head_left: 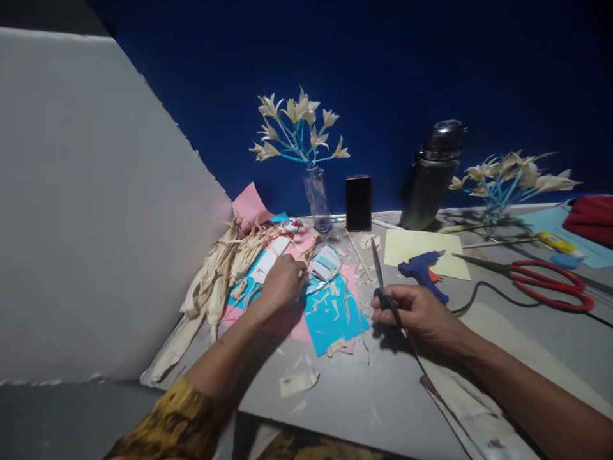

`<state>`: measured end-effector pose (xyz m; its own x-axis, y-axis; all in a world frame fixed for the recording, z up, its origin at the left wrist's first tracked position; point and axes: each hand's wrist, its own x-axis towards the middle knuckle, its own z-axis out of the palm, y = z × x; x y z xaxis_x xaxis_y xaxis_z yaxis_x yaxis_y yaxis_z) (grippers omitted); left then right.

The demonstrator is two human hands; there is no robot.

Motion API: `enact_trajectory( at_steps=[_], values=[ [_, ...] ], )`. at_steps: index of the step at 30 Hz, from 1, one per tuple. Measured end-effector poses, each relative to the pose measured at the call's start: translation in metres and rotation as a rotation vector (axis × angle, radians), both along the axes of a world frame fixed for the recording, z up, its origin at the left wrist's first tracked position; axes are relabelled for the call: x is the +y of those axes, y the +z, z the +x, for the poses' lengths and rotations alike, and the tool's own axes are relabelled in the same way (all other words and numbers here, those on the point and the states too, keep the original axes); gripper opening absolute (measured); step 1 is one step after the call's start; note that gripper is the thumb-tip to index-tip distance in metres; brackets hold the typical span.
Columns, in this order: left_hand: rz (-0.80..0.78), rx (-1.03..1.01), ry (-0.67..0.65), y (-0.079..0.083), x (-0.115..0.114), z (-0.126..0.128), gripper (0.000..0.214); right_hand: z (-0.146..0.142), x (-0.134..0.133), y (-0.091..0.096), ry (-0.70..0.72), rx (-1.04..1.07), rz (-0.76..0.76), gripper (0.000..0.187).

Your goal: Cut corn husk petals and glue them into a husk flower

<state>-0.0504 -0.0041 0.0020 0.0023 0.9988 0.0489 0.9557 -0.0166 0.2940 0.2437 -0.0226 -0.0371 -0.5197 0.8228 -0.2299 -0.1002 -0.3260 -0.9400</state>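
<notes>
The right hand has its fingers clamped on black-handled scissors over the table, while the left hand curls above coloured paper, its fingers' hold impossible to tell.

Deep blue wall across the top of my feed! Upper centre, I've got cream flowers on turquoise stems. Pink sheet left of centre, bright blue paper mid-frame, pale yellow card to its right. I see black-handled scissors near centre, dark blue glue gun beyond, red-handled scissors far right, and, lower left, a yellow sleeve patterned in dark brown.
</notes>
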Motion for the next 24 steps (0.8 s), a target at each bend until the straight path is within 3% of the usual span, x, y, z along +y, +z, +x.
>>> enact_trajectory(
  at_steps=[5,8,14,15,18,21,24],
  values=[
    [0.053,-0.117,0.038,-0.017,0.016,0.003,0.011,-0.001,0.001,0.000,-0.010,-0.021,-0.036,0.041],
    [0.084,-0.269,0.062,-0.019,0.020,-0.003,0.014,-0.001,0.002,-0.001,-0.001,-0.010,-0.056,0.042],
    [0.222,-0.716,0.222,0.007,0.015,-0.013,0.031,-0.003,0.004,-0.001,-0.065,-0.022,0.029,0.031],
    [0.206,-0.795,0.222,0.011,0.011,-0.007,0.034,-0.003,0.005,-0.001,-0.085,-0.015,0.044,0.030],
    [-0.041,-1.233,0.181,0.015,-0.004,0.026,0.036,-0.004,0.005,0.000,-0.148,0.045,0.062,0.033],
    [-0.235,-1.344,0.127,0.005,-0.019,0.069,0.038,-0.007,0.004,0.001,-0.206,0.122,0.059,0.044],
    [-0.307,-1.399,0.096,-0.008,-0.027,0.099,0.037,-0.009,0.003,0.003,-0.218,0.095,0.057,0.045]
  ],
)
